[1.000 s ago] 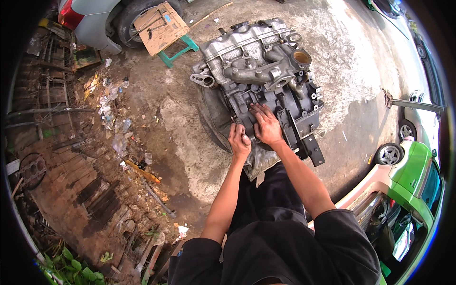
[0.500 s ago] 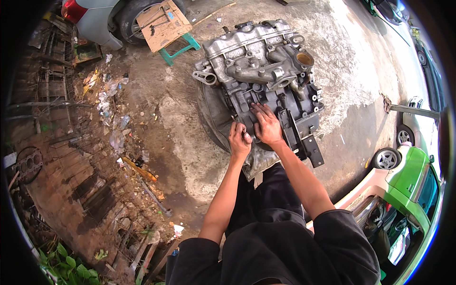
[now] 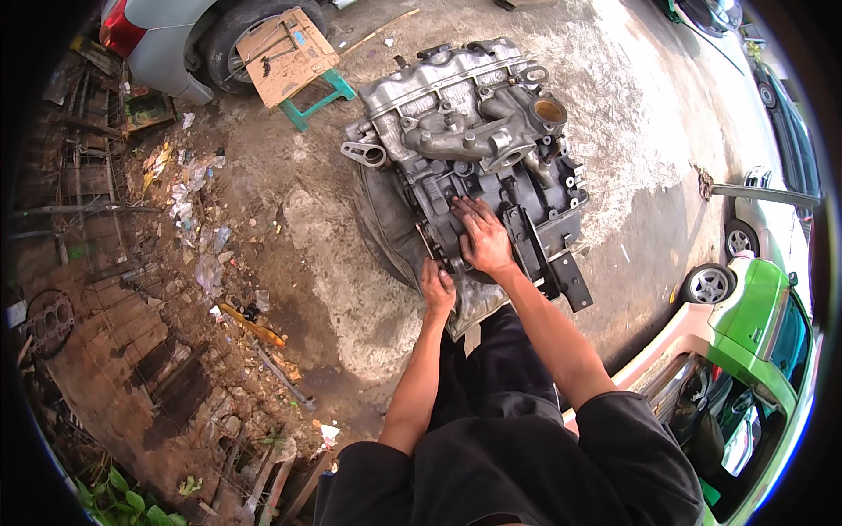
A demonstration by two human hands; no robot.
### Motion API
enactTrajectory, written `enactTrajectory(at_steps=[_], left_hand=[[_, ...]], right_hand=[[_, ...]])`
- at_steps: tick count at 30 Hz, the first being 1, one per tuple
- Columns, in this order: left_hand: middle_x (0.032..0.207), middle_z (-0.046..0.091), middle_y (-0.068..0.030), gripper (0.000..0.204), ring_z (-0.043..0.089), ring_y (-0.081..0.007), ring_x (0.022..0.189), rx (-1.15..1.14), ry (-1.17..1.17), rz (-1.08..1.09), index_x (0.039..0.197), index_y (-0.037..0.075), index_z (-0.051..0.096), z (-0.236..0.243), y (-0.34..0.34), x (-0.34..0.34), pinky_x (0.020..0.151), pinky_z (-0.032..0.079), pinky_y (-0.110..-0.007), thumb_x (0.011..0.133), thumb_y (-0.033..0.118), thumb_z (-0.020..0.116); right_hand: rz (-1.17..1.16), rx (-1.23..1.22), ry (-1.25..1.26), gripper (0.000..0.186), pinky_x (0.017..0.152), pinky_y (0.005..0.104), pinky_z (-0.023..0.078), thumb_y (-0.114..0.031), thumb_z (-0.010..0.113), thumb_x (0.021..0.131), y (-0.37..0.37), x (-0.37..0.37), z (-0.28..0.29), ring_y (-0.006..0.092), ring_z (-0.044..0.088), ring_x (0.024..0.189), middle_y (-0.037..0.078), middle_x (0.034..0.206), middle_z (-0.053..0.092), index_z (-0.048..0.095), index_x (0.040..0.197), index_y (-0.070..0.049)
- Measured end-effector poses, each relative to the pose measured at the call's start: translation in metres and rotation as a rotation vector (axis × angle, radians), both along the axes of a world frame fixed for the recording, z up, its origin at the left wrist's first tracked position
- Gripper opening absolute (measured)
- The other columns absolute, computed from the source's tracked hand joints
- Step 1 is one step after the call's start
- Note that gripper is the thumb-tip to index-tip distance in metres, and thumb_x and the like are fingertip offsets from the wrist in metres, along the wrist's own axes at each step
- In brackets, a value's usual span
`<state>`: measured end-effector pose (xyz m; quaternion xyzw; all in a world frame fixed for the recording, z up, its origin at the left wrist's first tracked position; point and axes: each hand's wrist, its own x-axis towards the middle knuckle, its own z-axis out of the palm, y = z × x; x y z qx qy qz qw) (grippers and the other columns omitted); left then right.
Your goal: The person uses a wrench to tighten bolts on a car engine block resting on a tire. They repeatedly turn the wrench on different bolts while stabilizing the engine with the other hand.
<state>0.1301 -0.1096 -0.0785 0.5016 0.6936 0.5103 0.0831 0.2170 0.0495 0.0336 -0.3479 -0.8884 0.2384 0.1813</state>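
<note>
A large grey engine (image 3: pixel 478 110), its cast metal manifold on top, rests on an old tyre (image 3: pixel 379 232) in front of me. My right hand (image 3: pixel 484 238) lies on the dark side of the engine block, fingers stretched out and open, pressing on its surface. Low at the engine's near left edge, my left hand (image 3: pixel 437 287) is closed, thumb against curled fingers. A thin metal bar-like piece (image 3: pixel 424 237) shows just above that hand; whether it is held or part of the engine cannot be made out. A black bracket (image 3: pixel 572 280) sticks out to the right of my right forearm.
A wooden-topped stool with green legs (image 3: pixel 320 101) carries several tools beside a silver car (image 3: pixel 171 39). Litter (image 3: pixel 206 254) and old planks (image 3: pixel 114 342) cover the ground at left. A green and pink car (image 3: pixel 745 316) stands at right, near a post (image 3: pixel 763 195).
My left hand has lowered slightly toward me, and its wrist has turned. The right hand stays on the block. The whole view has shifted a little, moving the engine leftward.
</note>
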Motion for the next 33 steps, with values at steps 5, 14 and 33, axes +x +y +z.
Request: enactTrajectory(at_steps=[5,14,33], left_hand=[[0.066,0.043,-0.0148,0.045,0.047,-0.0333,0.052,-0.251,-0.191,0.081,0.082,0.000,0.050,0.015,-0.032,-0.015,0.054,0.039,-0.044,0.112,0.027,0.031],[0.055,0.045,-0.0129,0.070,0.045,-0.0275,0.047,-0.258,-0.301,0.321,0.072,-0.004,0.052,0.058,-0.010,-0.058,0.052,0.037,-0.042,0.112,0.046,0.024],[0.068,0.040,0.0045,0.056,0.035,-0.0059,0.055,-0.374,-0.793,0.021,0.097,0.003,0.057,0.115,0.076,-0.125,0.048,0.026,-0.025,0.109,0.054,0.036]], right_hand=[[0.000,-0.004,-0.015,0.058,0.122,0.0459,0.033,-0.009,0.063,0.077,0.000,-0.001,0.000,0.0314,0.047,0.139,0.013,0.148,0.053,0.057,0.135,-0.004],[-0.004,-0.015,-0.022,0.056,0.123,0.0456,0.032,-0.009,0.062,0.079,-0.001,0.000,0.000,0.0307,0.046,0.140,0.011,0.149,0.053,0.057,0.134,-0.004],[-0.013,0.006,-0.025,0.057,0.123,0.0441,0.032,-0.009,0.062,0.080,-0.002,0.000,-0.002,0.0293,0.046,0.140,0.011,0.149,0.053,0.057,0.136,-0.004]])
